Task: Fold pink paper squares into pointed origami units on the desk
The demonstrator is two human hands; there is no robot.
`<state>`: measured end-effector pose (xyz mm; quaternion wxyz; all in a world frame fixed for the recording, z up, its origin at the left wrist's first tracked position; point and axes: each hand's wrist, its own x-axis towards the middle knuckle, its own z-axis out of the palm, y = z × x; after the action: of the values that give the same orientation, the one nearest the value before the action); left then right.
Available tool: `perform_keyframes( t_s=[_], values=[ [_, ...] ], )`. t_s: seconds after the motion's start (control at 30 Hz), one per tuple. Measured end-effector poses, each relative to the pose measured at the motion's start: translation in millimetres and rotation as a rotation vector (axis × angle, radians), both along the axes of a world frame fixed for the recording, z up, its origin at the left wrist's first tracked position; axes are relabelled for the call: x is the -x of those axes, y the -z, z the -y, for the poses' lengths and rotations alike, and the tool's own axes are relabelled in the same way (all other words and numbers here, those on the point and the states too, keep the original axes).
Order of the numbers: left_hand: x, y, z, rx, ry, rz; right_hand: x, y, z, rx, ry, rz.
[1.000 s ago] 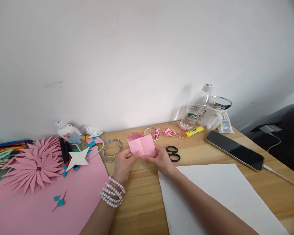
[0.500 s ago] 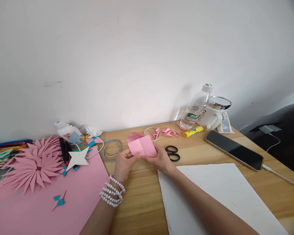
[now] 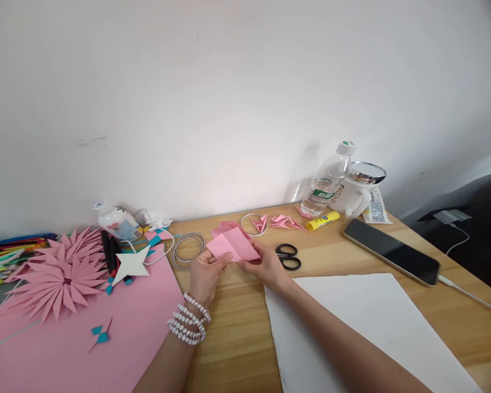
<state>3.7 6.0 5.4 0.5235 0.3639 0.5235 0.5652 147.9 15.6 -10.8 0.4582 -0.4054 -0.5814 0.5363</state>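
A small square of pink paper (image 3: 234, 244), creased down its middle, is held up above the wooden table between both hands. My left hand (image 3: 207, 268), with pearl bracelets at the wrist, pinches its left side, thumb on top. Closed on the right edge is my right hand (image 3: 265, 266), its fingers partly hidden behind the sheet. Behind the held piece shows more pink paper (image 3: 228, 224). Black-handled scissors (image 3: 288, 256) lie right of my right hand, their blades hidden. Beyond are small folded pink pieces (image 3: 284, 221) and a ring (image 3: 242, 219).
Pink card (image 3: 139, 333) at left bears spiky pink paper flowers (image 3: 61, 281) and a white paper star (image 3: 131, 265). White paper (image 3: 352, 311) lies at right, near a phone (image 3: 393, 251) on a cable. A glue stick (image 3: 322, 220), water bottle (image 3: 323, 185) and mug (image 3: 349, 199) stand or lie farther back.
The pink paper has turned a little in my hands, its left corner now lower and its crease slanting. Both hands keep hold of it. The view has shifted very slightly.
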Motion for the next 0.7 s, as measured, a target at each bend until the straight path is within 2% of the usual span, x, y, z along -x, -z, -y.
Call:
perform_keyframes(
  t_s=[0.3,0.57,0.7],
  values=[
    [-6.8,-4.0,3.8,-0.007,0.028,-0.049,1.3,-7.3,2.9,0.103,0.021,-0.044],
    [-1.5,-0.2,0.6,0.003,-0.011,-0.041,-0.1,5.6,0.3,0.169,-0.043,-0.193],
    [1.1,-2.0,-0.7,0.005,-0.06,-0.052,-0.2,3.2,0.1,0.099,-0.074,-0.183]
  ],
)
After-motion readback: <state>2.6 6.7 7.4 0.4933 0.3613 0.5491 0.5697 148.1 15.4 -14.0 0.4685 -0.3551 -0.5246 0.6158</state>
